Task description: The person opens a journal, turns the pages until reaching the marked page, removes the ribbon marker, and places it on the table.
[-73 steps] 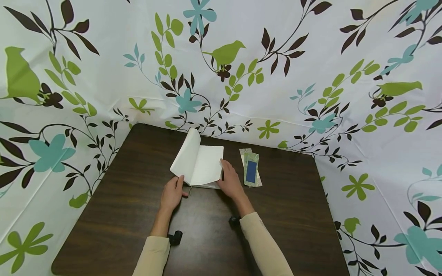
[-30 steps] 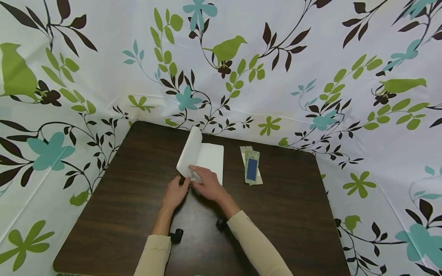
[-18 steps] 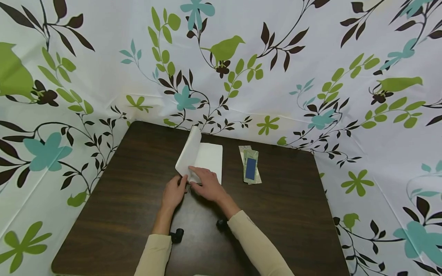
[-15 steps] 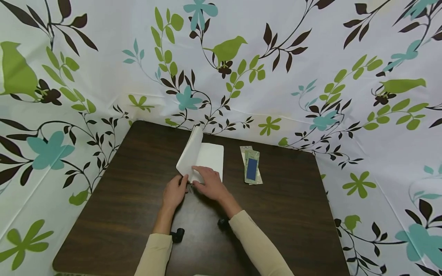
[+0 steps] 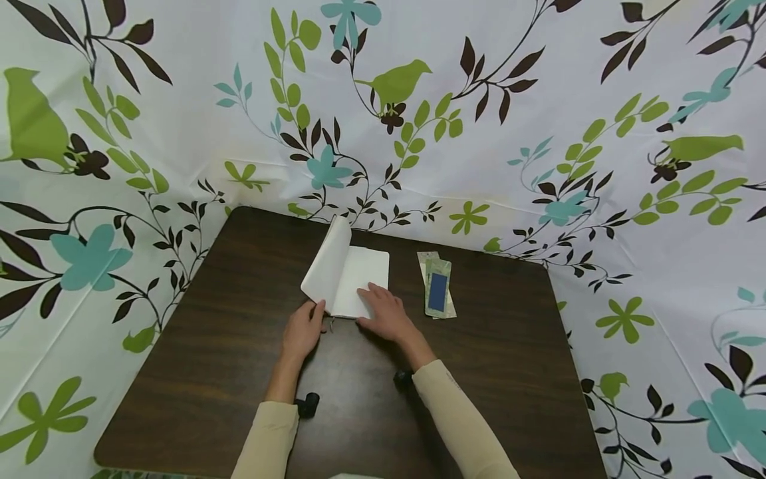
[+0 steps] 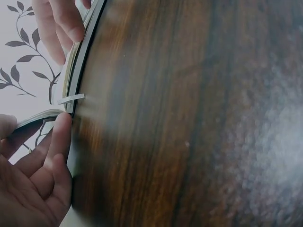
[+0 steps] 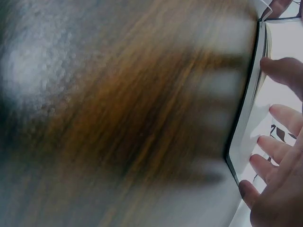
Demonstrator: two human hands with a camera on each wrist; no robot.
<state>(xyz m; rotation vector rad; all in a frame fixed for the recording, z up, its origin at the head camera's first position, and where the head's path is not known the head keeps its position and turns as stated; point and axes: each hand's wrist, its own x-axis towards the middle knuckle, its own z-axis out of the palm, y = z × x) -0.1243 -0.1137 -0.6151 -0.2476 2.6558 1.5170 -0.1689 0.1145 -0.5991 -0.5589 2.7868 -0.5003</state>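
An open notebook (image 5: 365, 266) with blank white pages lies near the table's far side, its left half raised at a slant. My left hand (image 5: 301, 330) grips the lower corner of that raised half. In the left wrist view, the left thumb is over the pages and the fingers (image 6: 59, 137) are beneath, near the spine. A thin ribbon (image 6: 72, 98) sticks out at the spine. My right hand (image 5: 390, 315) rests at the lower right of the flat page, fingers spread. The right wrist view shows its thumb (image 7: 284, 73) at the page's near edge.
A slim green piece with a blue rectangle (image 5: 437, 293) lies across a pale patterned strip (image 5: 451, 313) right of the notebook. The dark wood table (image 5: 227, 346) has rounded corners. Patterned white fabric (image 5: 197, 133) hangs behind and beside it. A white edge (image 5: 356, 476) shows at the bottom.
My right hand went from the right page edge to the spine, then back right onto the flat page. The raised left half leans slightly further left than half a second ago. My left hand stays there.
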